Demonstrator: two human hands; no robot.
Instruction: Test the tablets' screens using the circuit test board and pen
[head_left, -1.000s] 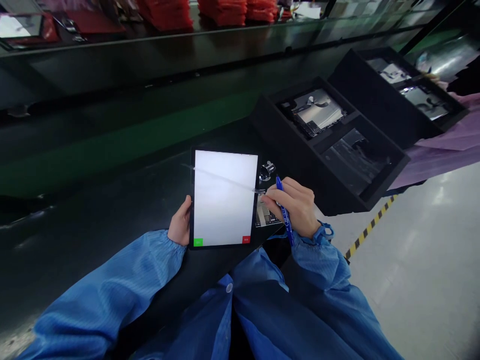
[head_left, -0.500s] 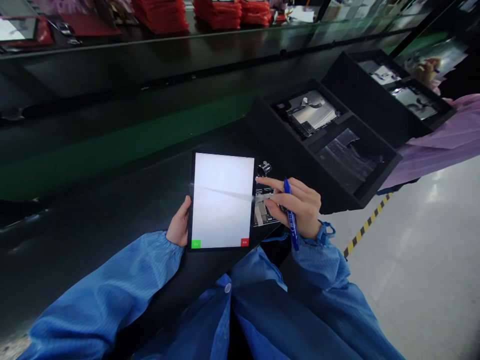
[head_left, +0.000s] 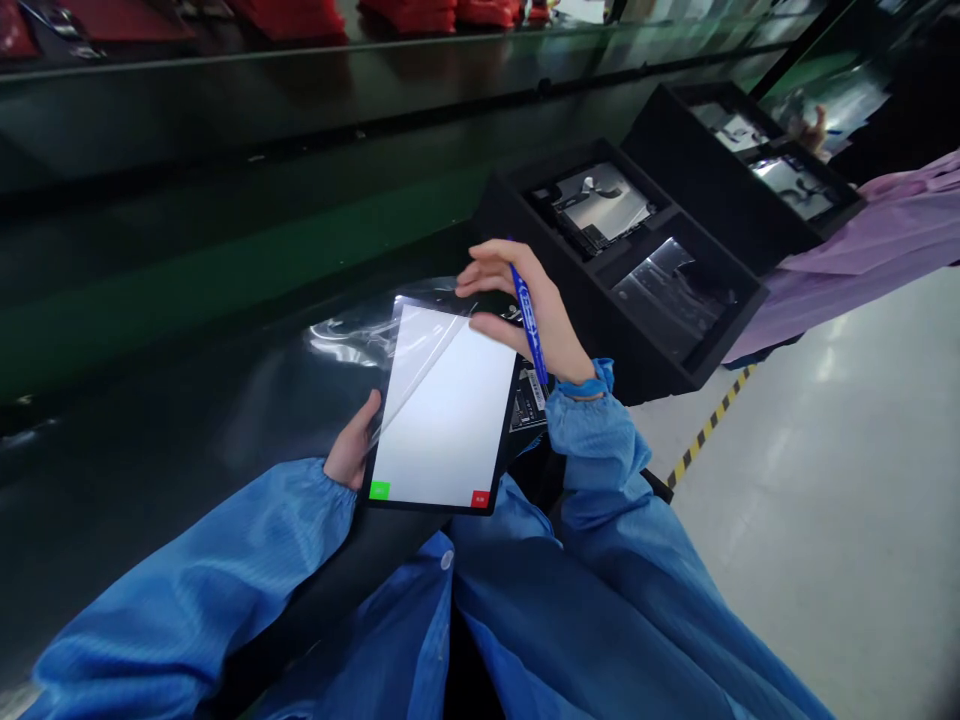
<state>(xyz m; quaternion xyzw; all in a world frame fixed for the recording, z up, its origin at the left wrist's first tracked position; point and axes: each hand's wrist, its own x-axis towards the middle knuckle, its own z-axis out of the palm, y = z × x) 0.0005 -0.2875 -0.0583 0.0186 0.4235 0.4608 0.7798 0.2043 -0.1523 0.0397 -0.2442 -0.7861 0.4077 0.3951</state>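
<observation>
Closest to the body, blue sleeves (head_left: 187,570) run up to both hands, below the tablet (head_left: 446,410). The tablet is held tilted above the dark surface (head_left: 150,480), its screen glowing white, with a green square (head_left: 379,491) and a red square (head_left: 480,498) at its bottom corners. The left hand (head_left: 354,445) has its grip closed on the tablet's left edge, thumb on top. A clear film (head_left: 345,340) covers the tablet's upper left and spreads past that edge. The right hand (head_left: 536,310), over the tablet's upper right corner, has its grip around a blue pen (head_left: 529,320) (whether it also pinches the film, I cannot tell). Right of the tablet, partly hidden, lies a circuit board (head_left: 529,400). Beyond the tablet to the right stand two black boxes (head_left: 637,345); past them shows a co-worker's purple garment (head_left: 847,230). Farthest beyond the tablet are red stacks (head_left: 409,15).
</observation>
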